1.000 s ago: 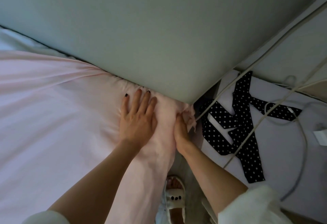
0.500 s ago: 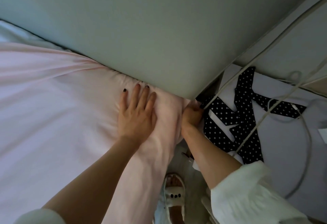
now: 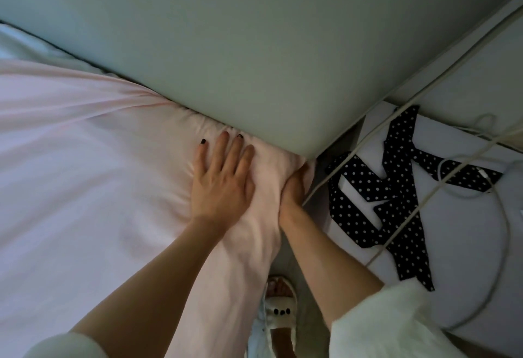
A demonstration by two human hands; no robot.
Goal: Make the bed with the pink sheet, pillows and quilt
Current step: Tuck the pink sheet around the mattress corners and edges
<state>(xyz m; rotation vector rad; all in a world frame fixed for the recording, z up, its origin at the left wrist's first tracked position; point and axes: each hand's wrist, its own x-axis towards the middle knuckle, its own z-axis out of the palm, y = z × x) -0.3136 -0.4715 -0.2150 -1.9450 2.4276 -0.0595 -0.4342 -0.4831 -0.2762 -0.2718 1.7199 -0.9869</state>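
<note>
The pink sheet (image 3: pixel 85 187) is spread over the mattress and drawn over its corner, which sits against the grey-green headboard (image 3: pixel 254 46). My left hand (image 3: pixel 223 179) lies flat on the sheet just short of that corner, fingers straight and pointing at the headboard. My right hand (image 3: pixel 294 187) presses against the side of the corner over the sheet's fold. Its fingers are hidden behind the fabric. No pillows or quilt are in view.
A white bedside surface (image 3: pixel 467 244) stands at the right. It carries a black ribbon with white dots (image 3: pixel 396 187) and white cables (image 3: pixel 481 176). My foot in a white slipper (image 3: pixel 280 306) stands on the floor in the gap beside the bed.
My right hand let go of the sheet's loose edge, pushed it in at the corner, and now rests against the mattress side. My left hand stayed flat on the sheet.
</note>
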